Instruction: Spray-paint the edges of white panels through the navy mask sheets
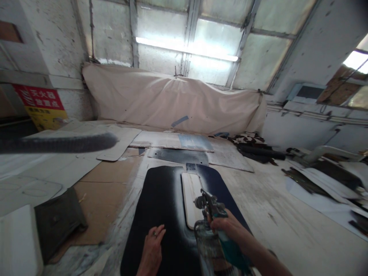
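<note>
My right hand (227, 226) is closed round the grip of a metal spray gun (208, 207) with a clear cup (208, 245) below it. The nozzle points at a pale, rounded board (190, 199) lying on a large black sheet (163, 203) on the workbench. My left hand (153, 247) rests flat on the black sheet near its front edge, fingers stretched out, with a ring on one finger. It holds nothing.
A dark blurred hose (57, 142) crosses the upper left. Cardboard and pale cut panels (115, 143) lie at the left and back. A beige cloth (172, 99) hangs on the back wall. Dark scraps and sheets (316, 172) pile up at the right.
</note>
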A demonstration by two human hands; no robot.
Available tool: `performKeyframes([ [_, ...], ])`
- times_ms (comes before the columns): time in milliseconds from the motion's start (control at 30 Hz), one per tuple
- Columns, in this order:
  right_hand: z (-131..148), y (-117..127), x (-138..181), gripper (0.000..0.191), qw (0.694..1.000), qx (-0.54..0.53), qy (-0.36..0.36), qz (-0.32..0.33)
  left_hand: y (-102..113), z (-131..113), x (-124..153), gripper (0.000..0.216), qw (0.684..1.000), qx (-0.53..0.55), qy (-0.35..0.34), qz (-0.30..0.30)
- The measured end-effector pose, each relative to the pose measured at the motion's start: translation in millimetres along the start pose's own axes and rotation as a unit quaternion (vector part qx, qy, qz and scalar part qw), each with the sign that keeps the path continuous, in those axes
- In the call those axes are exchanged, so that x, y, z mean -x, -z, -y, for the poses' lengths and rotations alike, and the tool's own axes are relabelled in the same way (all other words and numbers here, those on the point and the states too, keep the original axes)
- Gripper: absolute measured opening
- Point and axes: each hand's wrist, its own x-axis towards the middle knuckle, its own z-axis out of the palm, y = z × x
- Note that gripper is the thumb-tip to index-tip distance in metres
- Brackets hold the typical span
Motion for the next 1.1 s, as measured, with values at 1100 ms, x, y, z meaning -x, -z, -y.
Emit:
performKeyframes([
  [1100, 5, -10, 68, 0.013, 0.998, -0.007, -0.061, 0.002, 15, -15, 6, 0.052, 1.000, -0.001, -0.018, 0.011],
])
